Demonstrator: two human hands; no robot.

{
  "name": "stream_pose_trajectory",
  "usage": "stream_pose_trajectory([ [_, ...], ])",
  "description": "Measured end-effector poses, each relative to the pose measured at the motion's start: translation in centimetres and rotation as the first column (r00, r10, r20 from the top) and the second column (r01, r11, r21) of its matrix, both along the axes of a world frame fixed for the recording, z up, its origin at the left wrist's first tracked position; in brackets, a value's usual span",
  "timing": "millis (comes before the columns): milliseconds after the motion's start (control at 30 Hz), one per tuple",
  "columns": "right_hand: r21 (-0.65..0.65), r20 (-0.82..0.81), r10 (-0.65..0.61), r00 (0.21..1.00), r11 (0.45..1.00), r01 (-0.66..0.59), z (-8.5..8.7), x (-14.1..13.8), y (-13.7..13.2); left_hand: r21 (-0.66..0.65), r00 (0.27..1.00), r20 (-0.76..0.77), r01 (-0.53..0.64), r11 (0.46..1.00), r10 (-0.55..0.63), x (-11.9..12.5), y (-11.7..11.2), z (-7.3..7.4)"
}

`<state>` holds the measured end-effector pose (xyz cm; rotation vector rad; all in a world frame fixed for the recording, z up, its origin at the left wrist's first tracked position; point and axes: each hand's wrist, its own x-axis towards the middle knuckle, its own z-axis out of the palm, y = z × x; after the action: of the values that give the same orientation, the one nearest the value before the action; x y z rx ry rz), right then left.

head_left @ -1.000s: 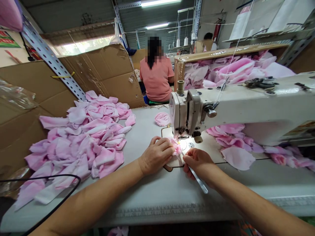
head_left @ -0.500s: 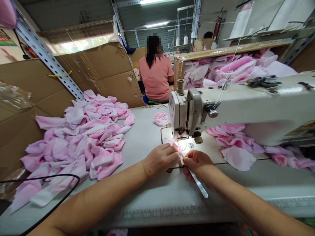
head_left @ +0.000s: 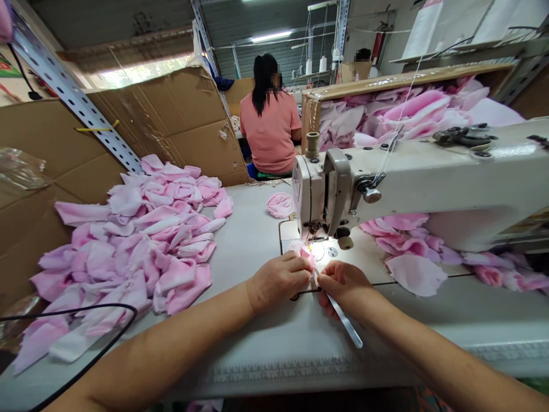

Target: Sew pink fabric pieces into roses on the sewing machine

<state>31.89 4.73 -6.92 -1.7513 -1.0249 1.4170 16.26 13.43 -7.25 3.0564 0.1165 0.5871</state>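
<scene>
My left hand (head_left: 278, 280) is closed, pinching a small pink fabric piece (head_left: 305, 254) that lies just in front of the needle of the white sewing machine (head_left: 412, 183). My right hand (head_left: 343, 284) is closed right beside it, gripping metal tweezers (head_left: 345, 322) whose handle sticks out toward me; its fingertips meet the same fabric piece. Both hands rest on the grey sewing table (head_left: 266, 343).
A big pile of pink fabric pieces (head_left: 146, 240) lies on the table's left, one loose piece (head_left: 280, 204) behind the needle, more pieces (head_left: 412, 252) under the machine arm. Cardboard walls (head_left: 171, 126) stand behind. A person in a pink shirt (head_left: 270, 131) sits beyond. A black cable (head_left: 86, 320) crosses lower left.
Both hands have drawn a little closer together and back from the needle, bringing the small pink piece with them. The view has shifted slightly.
</scene>
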Motion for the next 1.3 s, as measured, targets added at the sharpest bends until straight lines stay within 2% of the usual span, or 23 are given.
stream_pose_trajectory([
  [167,-0.003,0.005,0.005,1.000,1.000,-0.005,0.3,0.0,0.0,-0.035,0.999,0.011,-0.044,0.998,0.044,0.0,-0.5,-0.4],
  [267,0.005,0.010,0.019,1.000,1.000,-0.019,0.2,0.1,0.0,0.044,0.996,-0.010,-0.083,0.996,0.084,-0.1,-0.7,-0.2],
  [400,0.019,0.012,0.031,0.999,0.999,-0.031,-0.3,0.1,0.1,0.120,0.990,-0.084,-0.102,0.988,0.113,-0.2,-0.5,1.0],
  [567,0.003,0.020,0.036,0.999,0.999,-0.036,-0.5,0.1,0.1,0.046,0.986,-0.160,-0.044,0.998,0.051,-0.1,0.6,1.9],
  [767,-0.021,0.029,0.063,0.998,0.998,-0.062,0.0,0.2,0.0,-0.060,0.999,-0.035,0.017,0.998,-0.019,-0.4,0.8,0.8],
  [900,-0.046,0.019,0.096,0.995,0.994,-0.095,-0.1,0.2,0.2,-0.108,1.000,-0.012,-0.006,0.994,0.005,-0.5,0.6,0.3],
  [1067,-0.067,0.034,0.191,0.981,0.980,-0.189,0.0,1.0,0.0,-0.150,0.999,-0.011,-0.043,0.988,0.042,-0.4,0.5,0.3],
  [1133,-0.047,0.152,0.273,0.950,0.962,-0.269,0.3,2.3,-0.1,-0.160,0.999,-0.009,-0.050,0.986,0.049,-0.3,0.5,0.4],
  [1167,-0.026,0.271,0.325,0.906,0.943,-0.330,0.6,3.1,0.0,-0.160,0.999,-0.004,-0.051,0.986,0.051,-0.3,0.4,0.5],
  [1233,0.034,0.532,0.397,0.748,0.873,-0.487,1.2,5.1,0.4,-0.151,0.998,0.010,-0.057,0.987,0.059,-0.2,0.3,0.6],
  [1300,0.075,0.653,0.374,0.658,0.833,-0.548,1.6,7.1,1.1,-0.138,0.997,0.023,-0.064,0.988,0.067,-0.1,0.2,0.7],
])
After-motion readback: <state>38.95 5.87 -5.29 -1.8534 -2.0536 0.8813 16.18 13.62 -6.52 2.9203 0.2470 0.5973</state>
